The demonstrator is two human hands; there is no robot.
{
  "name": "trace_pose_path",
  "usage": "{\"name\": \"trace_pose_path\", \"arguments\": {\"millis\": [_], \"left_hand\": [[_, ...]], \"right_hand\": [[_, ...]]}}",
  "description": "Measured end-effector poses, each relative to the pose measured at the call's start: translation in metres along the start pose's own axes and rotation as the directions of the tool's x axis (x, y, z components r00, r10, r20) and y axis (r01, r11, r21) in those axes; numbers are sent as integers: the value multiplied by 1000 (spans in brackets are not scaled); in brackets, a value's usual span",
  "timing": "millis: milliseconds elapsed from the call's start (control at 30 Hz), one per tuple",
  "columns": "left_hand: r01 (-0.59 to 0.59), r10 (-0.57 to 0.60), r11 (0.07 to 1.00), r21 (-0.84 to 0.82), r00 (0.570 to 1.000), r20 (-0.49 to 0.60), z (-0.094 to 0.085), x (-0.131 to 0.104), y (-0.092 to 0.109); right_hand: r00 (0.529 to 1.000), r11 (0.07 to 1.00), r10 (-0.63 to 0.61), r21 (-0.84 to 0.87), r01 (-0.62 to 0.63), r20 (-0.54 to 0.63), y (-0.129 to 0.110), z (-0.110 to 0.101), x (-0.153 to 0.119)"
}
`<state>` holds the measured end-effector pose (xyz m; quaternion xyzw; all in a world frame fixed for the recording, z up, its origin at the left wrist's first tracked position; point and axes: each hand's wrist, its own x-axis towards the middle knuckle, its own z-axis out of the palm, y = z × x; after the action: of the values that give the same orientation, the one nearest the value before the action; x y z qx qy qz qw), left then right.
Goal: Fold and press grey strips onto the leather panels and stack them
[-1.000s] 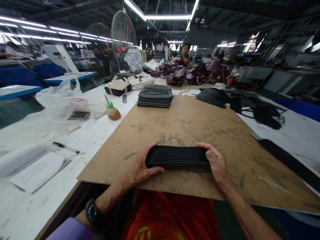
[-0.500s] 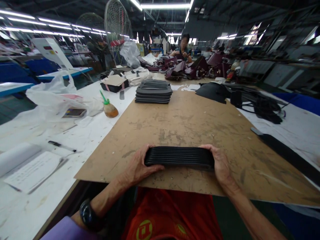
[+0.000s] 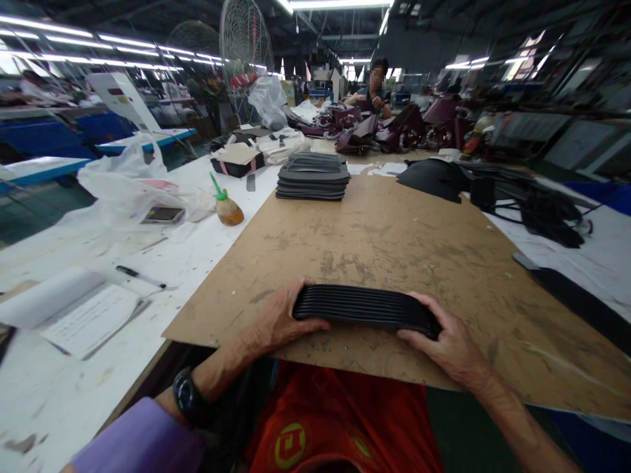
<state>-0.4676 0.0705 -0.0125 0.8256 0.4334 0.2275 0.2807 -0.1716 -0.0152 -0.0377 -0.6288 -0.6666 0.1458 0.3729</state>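
Note:
A stack of black strips point(image 3: 365, 306) lies lengthwise between my hands, above the near part of the brown board point(image 3: 389, 249). My left hand point(image 3: 282, 320) grips its left end, thumb along the near side and fingers behind. Around the right end my right hand point(image 3: 451, 341) is closed, its thumb on the near side. The stack tilts slightly down to the right. Farther back on the board sits a pile of dark flat pieces point(image 3: 312, 179).
Left on the white table are a bottle with a green nozzle point(image 3: 229, 209), a pen point(image 3: 140, 276), a notebook point(image 3: 93, 322) and plastic bags point(image 3: 123, 174). Black pieces point(image 3: 434, 177) and a long black strip point(image 3: 582, 299) lie right. A person point(image 3: 377, 92) sits behind maroon bags point(image 3: 404, 128).
The view has shifted, so the scene appears farther right. My right thumb now shows on the near side of the stack, and the stack's right end has tipped lower.

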Motion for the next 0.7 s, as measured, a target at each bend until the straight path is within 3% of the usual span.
{"name": "trace_pose_path", "arguments": {"millis": [233,467,567,700], "left_hand": [[-71,77,995,-68,992,97,-13,-3,-5],[89,-85,991,-104,995,47,-19,-4,-6],[129,-131,960,-248,991,6,-28,12,-2],[161,-178,890,-427,984,-1,-53,51,-18]], "right_hand": [[1000,1000,0,-20,0,5,1,0,-1],[999,999,51,19,-51,-13,6,3,5],[995,995,91,47,-92,30,1,-3,30],[969,959,120,228,-169,214,-19,-3,96]]}}
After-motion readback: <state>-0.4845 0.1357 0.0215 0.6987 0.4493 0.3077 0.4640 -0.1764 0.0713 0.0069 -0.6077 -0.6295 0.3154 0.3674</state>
